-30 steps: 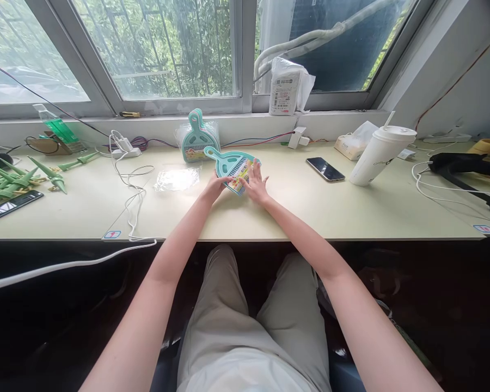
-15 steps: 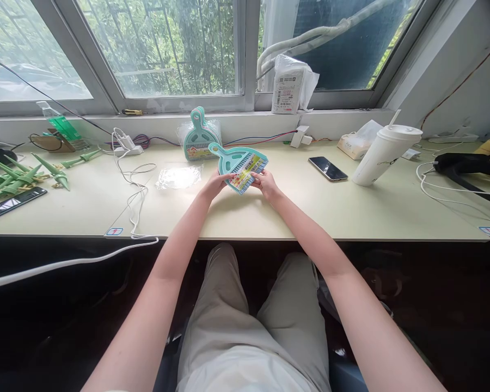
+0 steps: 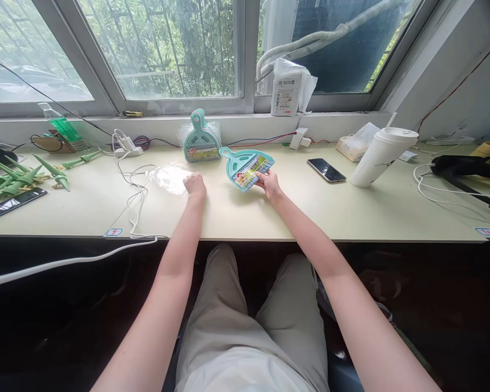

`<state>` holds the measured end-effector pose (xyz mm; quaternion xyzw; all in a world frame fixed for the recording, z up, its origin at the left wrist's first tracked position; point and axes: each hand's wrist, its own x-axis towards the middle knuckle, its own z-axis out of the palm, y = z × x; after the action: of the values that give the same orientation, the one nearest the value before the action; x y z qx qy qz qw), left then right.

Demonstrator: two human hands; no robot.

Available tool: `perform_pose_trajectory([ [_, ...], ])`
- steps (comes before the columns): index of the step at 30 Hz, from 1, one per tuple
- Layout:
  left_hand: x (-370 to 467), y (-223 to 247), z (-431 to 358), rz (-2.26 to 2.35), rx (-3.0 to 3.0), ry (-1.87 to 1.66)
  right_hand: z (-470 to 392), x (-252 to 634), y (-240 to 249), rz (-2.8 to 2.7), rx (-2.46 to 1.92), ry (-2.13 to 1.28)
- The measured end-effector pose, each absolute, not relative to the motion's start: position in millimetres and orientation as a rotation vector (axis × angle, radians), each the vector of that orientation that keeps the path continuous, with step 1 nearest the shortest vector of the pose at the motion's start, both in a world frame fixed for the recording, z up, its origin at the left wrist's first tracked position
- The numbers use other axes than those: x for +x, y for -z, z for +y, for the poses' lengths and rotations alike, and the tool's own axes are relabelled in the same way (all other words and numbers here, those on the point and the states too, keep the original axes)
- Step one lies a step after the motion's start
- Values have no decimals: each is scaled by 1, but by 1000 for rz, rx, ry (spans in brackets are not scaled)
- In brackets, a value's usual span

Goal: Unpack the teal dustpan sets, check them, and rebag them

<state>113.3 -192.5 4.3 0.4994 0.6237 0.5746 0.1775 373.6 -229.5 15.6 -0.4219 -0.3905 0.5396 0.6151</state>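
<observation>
My right hand (image 3: 269,184) grips a mint-green mini dustpan and brush set (image 3: 237,163) by its lower right edge. The set is tilted above the desk, its handle pointing to the upper left, with a colourful printed label across the bristles. My left hand (image 3: 195,185) is closed on the right end of a clear plastic bag (image 3: 169,178), which is crumpled and glossy with glare. Behind the hands, more mint-green dustpan sets (image 3: 202,142) in clear wrap stand upright against the wall below the window.
On the right are a phone (image 3: 325,170), a tissue pack (image 3: 353,146), a white cup with a straw (image 3: 381,158) and a black strap (image 3: 465,171). Left lie white cables (image 3: 136,204), green woven leaf pieces (image 3: 14,177), a dark phone (image 3: 12,205) and a bottle of green liquid (image 3: 65,128).
My left hand has let go of the dustpan set, moved left and taken hold of the plastic bag, which has shifted. My right hand keeps the set, now slightly further right.
</observation>
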Motion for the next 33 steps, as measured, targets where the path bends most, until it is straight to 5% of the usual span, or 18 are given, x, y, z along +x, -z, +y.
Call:
perform_pose_trajectory([
  [8, 123, -9, -191, 1744, 1718, -1377, -230, 376, -17, -854, -998, -1241],
  [17, 137, -16, -205, 1666, 1644, -1479, -229, 380, -18, -862, -1005, -1261],
  [26, 132, -20, -206, 2432, 2050, -363, -224, 383, -15, -976, -1083, -1457],
  [33, 129, -17, -200, 2420, 2082, -608, -222, 384, -13, -852, -1103, -1410],
])
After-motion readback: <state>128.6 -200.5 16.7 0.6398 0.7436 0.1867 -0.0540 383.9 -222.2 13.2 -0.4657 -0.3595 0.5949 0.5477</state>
